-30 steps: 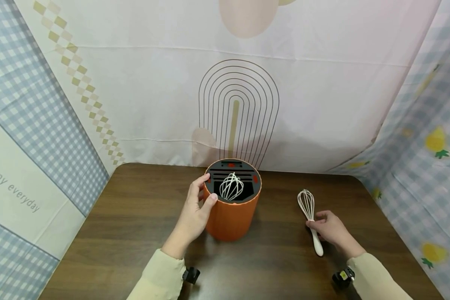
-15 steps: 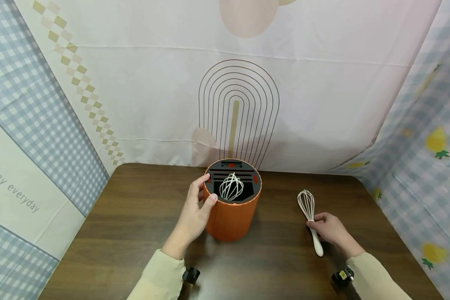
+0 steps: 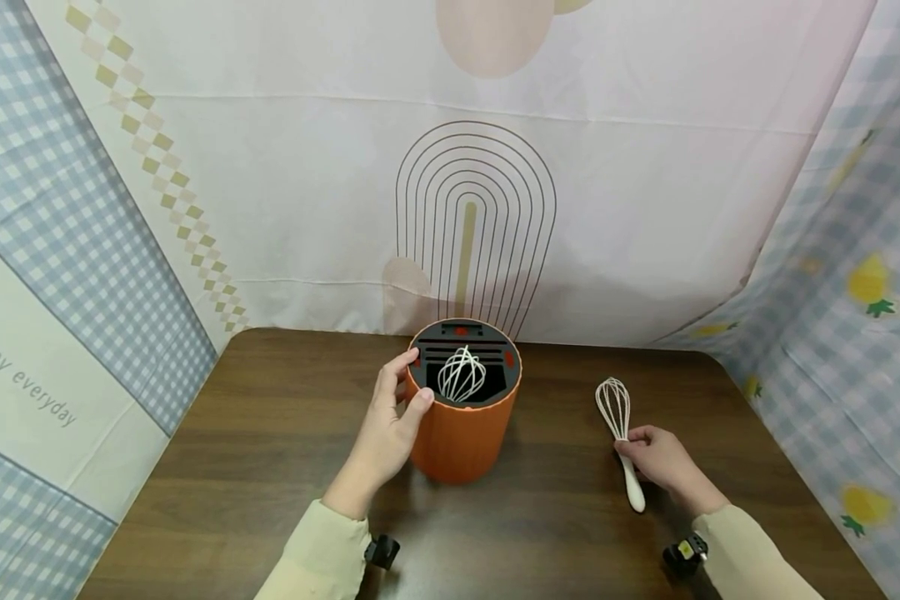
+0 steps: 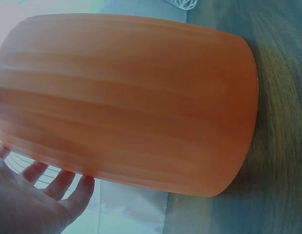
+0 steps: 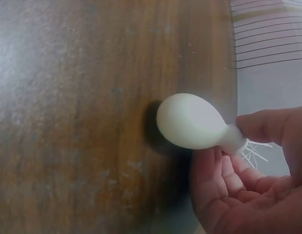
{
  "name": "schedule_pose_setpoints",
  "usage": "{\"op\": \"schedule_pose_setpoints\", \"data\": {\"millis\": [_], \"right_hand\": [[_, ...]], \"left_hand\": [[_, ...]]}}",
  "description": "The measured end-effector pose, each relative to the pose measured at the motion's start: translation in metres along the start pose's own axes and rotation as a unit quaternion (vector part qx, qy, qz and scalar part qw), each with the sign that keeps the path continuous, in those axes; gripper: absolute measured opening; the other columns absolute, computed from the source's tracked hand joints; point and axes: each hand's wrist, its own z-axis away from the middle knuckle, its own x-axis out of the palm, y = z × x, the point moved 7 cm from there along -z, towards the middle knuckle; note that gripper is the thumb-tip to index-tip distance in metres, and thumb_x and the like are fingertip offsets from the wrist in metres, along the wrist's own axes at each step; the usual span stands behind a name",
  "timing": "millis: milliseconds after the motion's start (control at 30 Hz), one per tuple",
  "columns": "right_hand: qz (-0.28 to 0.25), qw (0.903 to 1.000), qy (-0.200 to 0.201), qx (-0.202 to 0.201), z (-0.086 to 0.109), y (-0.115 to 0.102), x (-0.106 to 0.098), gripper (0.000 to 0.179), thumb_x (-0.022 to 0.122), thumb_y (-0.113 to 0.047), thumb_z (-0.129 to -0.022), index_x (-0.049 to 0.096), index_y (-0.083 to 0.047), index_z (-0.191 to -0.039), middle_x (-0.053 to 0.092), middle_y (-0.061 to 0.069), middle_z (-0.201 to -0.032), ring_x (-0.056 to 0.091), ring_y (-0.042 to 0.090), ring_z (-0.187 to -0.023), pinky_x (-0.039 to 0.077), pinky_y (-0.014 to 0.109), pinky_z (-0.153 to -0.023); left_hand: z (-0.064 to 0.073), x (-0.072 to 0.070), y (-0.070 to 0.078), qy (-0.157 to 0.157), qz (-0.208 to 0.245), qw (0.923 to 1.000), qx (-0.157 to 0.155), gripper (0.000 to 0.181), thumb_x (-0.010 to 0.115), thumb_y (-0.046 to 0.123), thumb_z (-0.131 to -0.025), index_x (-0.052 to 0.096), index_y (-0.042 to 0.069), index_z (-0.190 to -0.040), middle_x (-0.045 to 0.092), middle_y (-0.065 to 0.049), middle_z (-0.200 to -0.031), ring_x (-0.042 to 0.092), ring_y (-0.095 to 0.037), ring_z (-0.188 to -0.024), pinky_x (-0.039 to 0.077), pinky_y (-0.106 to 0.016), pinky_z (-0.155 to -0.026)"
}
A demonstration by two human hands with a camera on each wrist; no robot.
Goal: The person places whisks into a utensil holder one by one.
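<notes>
In the head view an orange, round knife block [image 3: 465,446] stands upright on the table. Its black insert has slots, and a white whisk [image 3: 461,373] sticks up from the wide opening, its lower part hidden inside. My left hand [image 3: 386,421] grips the block's left side near the rim, thumb in front. The left wrist view shows the fingers against the orange wall [image 4: 131,102]. To the right, my right hand [image 3: 663,458] pinches a second whisk [image 3: 633,490] below its wires, handle end toward me. Up close in the right wrist view is its rounded white handle [image 5: 190,122].
The brown wooden table [image 3: 270,467] ends at the back against a pale patterned cloth [image 3: 307,192]. Blue checked cloth hangs along the left [image 3: 15,100] and right [image 3: 810,367] sides. A small black camera [image 3: 382,552] sits at the left wrist.
</notes>
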Motion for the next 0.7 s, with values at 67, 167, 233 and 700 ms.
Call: {"op": "schedule_pose_setpoints", "data": {"millis": [67, 167, 233, 700], "right_hand": [[-0.007, 1.0, 0.001, -0.004, 0.0, -0.002, -0.001, 0.046, 0.058, -0.025, -0.096, 0.049, 0.011, -0.122, 0.061, 0.018, -0.105, 0.061, 0.02, -0.086, 0.055, 0.036, -0.068], [-0.033, 0.9993, 0.004, -0.02, -0.001, -0.01, -0.002, 0.05, 0.058, -0.026, -0.096, 0.046, 0.011, -0.127, 0.06, 0.019, -0.108, 0.062, 0.019, -0.087, 0.055, 0.036, -0.07], [-0.056, 0.9977, 0.007, -0.038, 0.0, -0.017, -0.001, 0.052, 0.058, -0.027, -0.097, 0.045, 0.011, -0.129, 0.06, 0.021, -0.111, 0.063, 0.019, -0.088, 0.056, 0.035, -0.071], [-0.183, 0.9663, 0.09, -0.157, 0.023, -0.092, -0.017, 0.046, 0.063, -0.027, -0.095, 0.049, 0.006, -0.123, 0.065, 0.004, -0.098, 0.063, 0.011, -0.078, 0.056, 0.028, -0.07]], "left_hand": [[0.0, 0.0, 0.0, 0.0, 0.0, 1.0, -0.001, 0.055, 0.055, 0.03, -0.099, 0.031, 0.029, -0.149, 0.033, -0.001, -0.147, 0.037, -0.022, -0.128, 0.036, -0.049, -0.105], [0.0, 0.001, -0.001, 0.0, 0.0, 1.0, -0.001, 0.055, 0.055, 0.03, -0.099, 0.031, 0.03, -0.148, 0.032, -0.001, -0.147, 0.037, -0.023, -0.128, 0.036, -0.049, -0.105], [0.0, 0.001, -0.001, 0.0, -0.001, 1.0, -0.002, 0.054, 0.054, 0.03, -0.099, 0.031, 0.03, -0.148, 0.033, -0.001, -0.146, 0.037, -0.022, -0.128, 0.036, -0.048, -0.105], [0.0, 0.0, 0.0, 0.0, -0.002, 1.0, -0.003, 0.054, 0.053, 0.031, -0.099, 0.032, 0.029, -0.148, 0.033, -0.002, -0.146, 0.036, -0.023, -0.129, 0.035, -0.05, -0.105]]}}
